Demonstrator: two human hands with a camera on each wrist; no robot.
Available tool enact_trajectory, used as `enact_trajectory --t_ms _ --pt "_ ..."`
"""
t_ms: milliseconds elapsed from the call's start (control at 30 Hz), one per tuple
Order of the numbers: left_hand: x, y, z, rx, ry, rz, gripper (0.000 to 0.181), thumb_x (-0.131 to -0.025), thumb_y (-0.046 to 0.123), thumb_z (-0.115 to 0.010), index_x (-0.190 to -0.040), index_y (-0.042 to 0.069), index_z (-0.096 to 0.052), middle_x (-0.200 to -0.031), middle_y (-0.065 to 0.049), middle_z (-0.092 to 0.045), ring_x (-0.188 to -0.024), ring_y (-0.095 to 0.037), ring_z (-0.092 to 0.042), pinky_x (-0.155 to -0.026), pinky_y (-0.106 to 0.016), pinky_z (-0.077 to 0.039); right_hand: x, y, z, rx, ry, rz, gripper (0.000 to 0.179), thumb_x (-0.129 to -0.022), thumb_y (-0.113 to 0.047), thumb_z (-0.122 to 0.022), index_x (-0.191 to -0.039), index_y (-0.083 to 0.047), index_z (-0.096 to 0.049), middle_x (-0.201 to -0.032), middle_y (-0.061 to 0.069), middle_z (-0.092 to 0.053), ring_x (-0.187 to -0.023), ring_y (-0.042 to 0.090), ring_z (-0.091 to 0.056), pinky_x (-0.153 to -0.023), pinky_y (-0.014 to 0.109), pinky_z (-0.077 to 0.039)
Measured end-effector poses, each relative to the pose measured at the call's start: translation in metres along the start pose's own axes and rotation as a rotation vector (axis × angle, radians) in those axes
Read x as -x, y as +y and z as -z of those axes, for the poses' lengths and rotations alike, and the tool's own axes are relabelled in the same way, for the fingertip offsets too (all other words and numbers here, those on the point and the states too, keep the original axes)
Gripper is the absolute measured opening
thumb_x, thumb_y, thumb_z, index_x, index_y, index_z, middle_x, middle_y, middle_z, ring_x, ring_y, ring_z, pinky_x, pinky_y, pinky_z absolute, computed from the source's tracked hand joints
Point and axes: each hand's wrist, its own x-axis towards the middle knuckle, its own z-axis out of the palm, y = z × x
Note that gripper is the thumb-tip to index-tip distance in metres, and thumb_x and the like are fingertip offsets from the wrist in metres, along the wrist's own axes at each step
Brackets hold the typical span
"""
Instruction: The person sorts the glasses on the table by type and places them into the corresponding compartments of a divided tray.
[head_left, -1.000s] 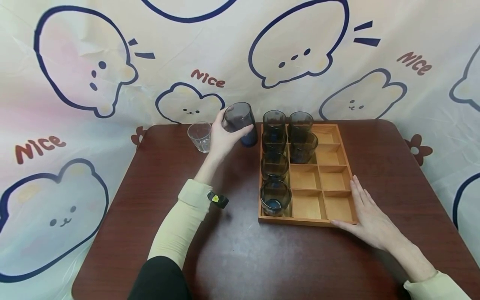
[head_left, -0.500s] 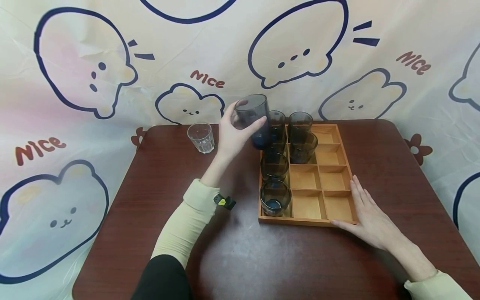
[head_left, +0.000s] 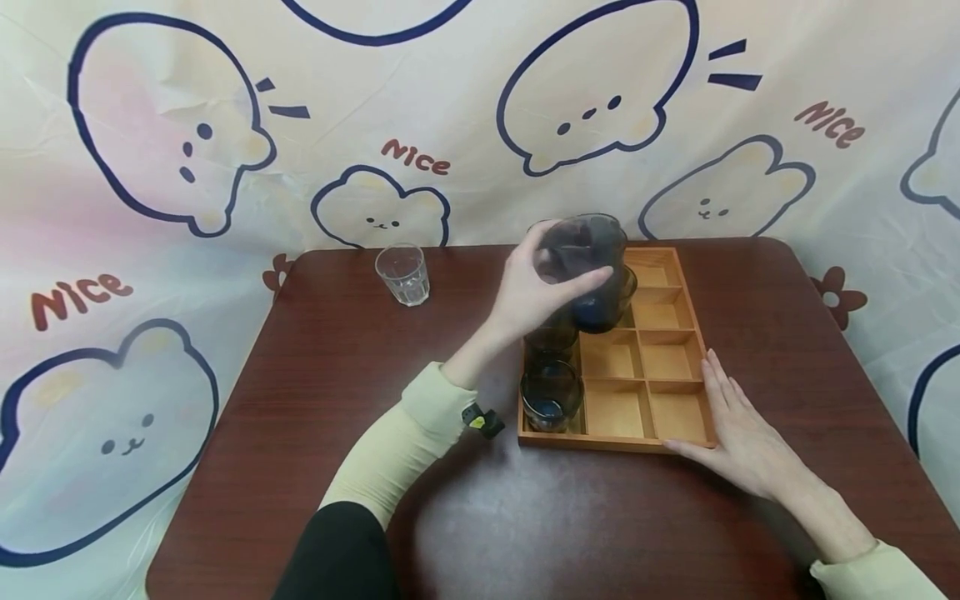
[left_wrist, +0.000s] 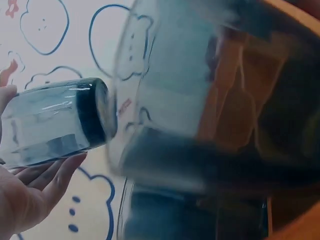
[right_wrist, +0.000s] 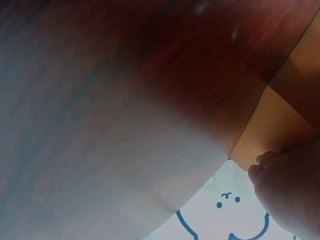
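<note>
My left hand grips a tall smoky-grey glass tumbler, fingers and thumb round its sides, over the back of the wooden compartment tray. In the left wrist view the held tumbler shows its thick dark base, apart from the large blurred glass nearer the camera. Against the tray's front right corner rests my right hand, fingers straight along the side. More smoky glasses stand in the left column, one at its front end. The held tumbler and hand mostly hide the glasses at the back.
A clear faceted glass stands alone on the dark brown table, left of the tray. Bare compartments show along the tray's right column and the front of its middle column. A printed cloth hangs behind the table.
My left hand has carried the tumbler rightward, from beside the tray's back left corner to above its back compartments. The right hand and the tray have stayed put.
</note>
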Motion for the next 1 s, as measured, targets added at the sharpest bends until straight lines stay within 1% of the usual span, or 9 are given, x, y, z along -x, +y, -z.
enact_trajectory --t_ms 100,167,300,367,400,533,633,800,1000 --pt "0.001 0.001 -0.009 -0.024 -0.051 0.010 0.075 -0.088 0.026 -0.092 -0.152 0.016 -0.055 -0.149 -0.007 -0.062 -0.117 -0.017 -0.071 -0.083 -0.031 -0.066 -0.001 0.000 0.000 -0.006 -0.004 -0.005 0.131 -0.095 -0.061 -0.080 -0.176 -0.007 0.009 -0.186 0.019 0.011 -0.170 0.050 -0.011 -0.142 0.047 0.001" --pt "0.003 0.000 -0.014 -0.042 -0.087 0.027 0.078 -0.087 0.025 -0.093 -0.153 0.016 -0.053 -0.140 -0.011 -0.066 -0.104 -0.016 -0.070 -0.075 -0.028 -0.062 -0.001 0.000 0.000 -0.007 -0.002 0.001 0.131 -0.095 -0.060 -0.080 -0.176 -0.006 0.009 -0.186 0.019 0.010 -0.170 0.050 -0.011 -0.142 0.041 0.004" --pt "0.006 -0.006 -0.021 -0.142 -0.151 0.052 0.084 -0.084 0.031 -0.095 -0.153 0.019 -0.049 -0.131 -0.008 -0.067 -0.096 -0.014 -0.061 -0.071 -0.028 -0.053 -0.001 0.001 0.000 0.003 0.006 0.015 0.131 -0.095 -0.060 -0.080 -0.175 -0.005 0.008 -0.186 0.020 0.009 -0.171 0.048 -0.010 -0.139 0.030 0.010" --pt "0.007 -0.009 -0.025 -0.182 -0.185 0.044 0.086 -0.084 0.033 -0.096 -0.153 0.019 -0.047 -0.130 -0.007 -0.069 -0.102 -0.014 -0.063 -0.080 -0.028 -0.054 -0.001 0.000 0.000 0.005 0.001 0.010 0.132 -0.095 -0.060 -0.080 -0.175 -0.006 0.009 -0.186 0.019 0.011 -0.171 0.048 -0.009 -0.139 0.032 0.010" --pt "0.007 -0.011 -0.027 -0.204 -0.203 0.032 0.087 -0.083 0.034 -0.096 -0.153 0.018 -0.046 -0.135 -0.004 -0.068 -0.111 -0.013 -0.064 -0.088 -0.028 -0.054 -0.001 0.000 0.000 0.004 -0.002 0.006 0.132 -0.095 -0.060 -0.080 -0.175 -0.006 0.009 -0.186 0.019 0.011 -0.171 0.049 -0.010 -0.140 0.034 0.009" --pt "0.007 -0.019 -0.033 -0.246 -0.284 -0.023 0.089 -0.083 0.031 -0.097 -0.150 0.011 -0.042 -0.136 -0.006 -0.070 -0.127 -0.014 -0.067 -0.109 -0.028 -0.054 -0.002 -0.001 0.001 -0.005 -0.021 -0.015 0.133 -0.095 -0.062 -0.079 -0.175 -0.006 0.011 -0.185 0.018 0.014 -0.170 0.051 -0.010 -0.142 0.044 0.004" --pt "0.008 -0.024 -0.036 -0.278 -0.317 -0.072 0.090 -0.081 0.029 -0.098 -0.148 0.007 -0.042 -0.139 -0.009 -0.067 -0.130 -0.017 -0.066 -0.113 -0.028 -0.054 -0.002 -0.001 0.001 -0.002 -0.019 -0.014 0.133 -0.095 -0.062 -0.079 -0.175 -0.006 0.011 -0.185 0.018 0.014 -0.170 0.051 -0.010 -0.142 0.043 0.005" --pt "0.008 -0.031 -0.041 -0.350 -0.344 -0.133 0.091 -0.079 0.028 -0.099 -0.147 0.004 -0.045 -0.142 -0.013 -0.062 -0.132 -0.022 -0.063 -0.113 -0.028 -0.053 -0.001 0.001 0.001 0.015 0.019 0.022 0.132 -0.094 -0.059 -0.081 -0.175 -0.004 0.008 -0.186 0.021 0.009 -0.171 0.048 -0.011 -0.136 0.024 0.013" --pt "0.010 -0.032 -0.045 -0.514 -0.380 -0.144 0.093 -0.078 0.033 -0.100 -0.151 0.006 -0.050 -0.145 -0.010 -0.064 -0.136 -0.023 -0.061 -0.117 -0.033 -0.053 0.001 0.002 0.000 0.016 0.032 0.029 0.132 -0.094 -0.058 -0.082 -0.175 -0.004 0.007 -0.186 0.022 0.007 -0.171 0.047 -0.010 -0.133 0.018 0.014"
